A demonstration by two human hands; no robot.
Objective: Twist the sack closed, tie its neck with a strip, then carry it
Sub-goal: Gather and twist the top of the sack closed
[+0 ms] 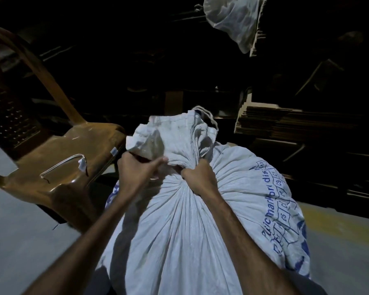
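Head view of a full white sack (179,226) with blue print on its side, standing on the floor (19,220) directly before the person. Both bare forearms reach forward to the gathered neck (175,167), from which tight pleats radiate down over the sack's body.

Left hand (134,169): fingers (158,161) closed on the neck from the left, the thumb lying across the cloth toward the right hand. Right hand (197,175): fingers curled into a fist, clamped on the bunched cloth at the right of the neck. The two hands sit just beside each other, the neck between them.

Beyond the fingers, the loose mouth (173,135) of the sack stands up in crumpled folds, with a white cord (209,116) looping along its far edge. Whether a strip already binds the neck cannot be told; the hands cover that place.

Left of the left-hand fingers stands a brown plastic chair (77,154), its seat edge near the sack. On the seat lies a thin white strip (62,165), bent into an arc, well apart from both hands.

Right of the right-hand fingers, flattened cardboard (275,122) is stacked in the dark background. A second pale sack (232,18) hangs far above the fingers, at the frame's top.
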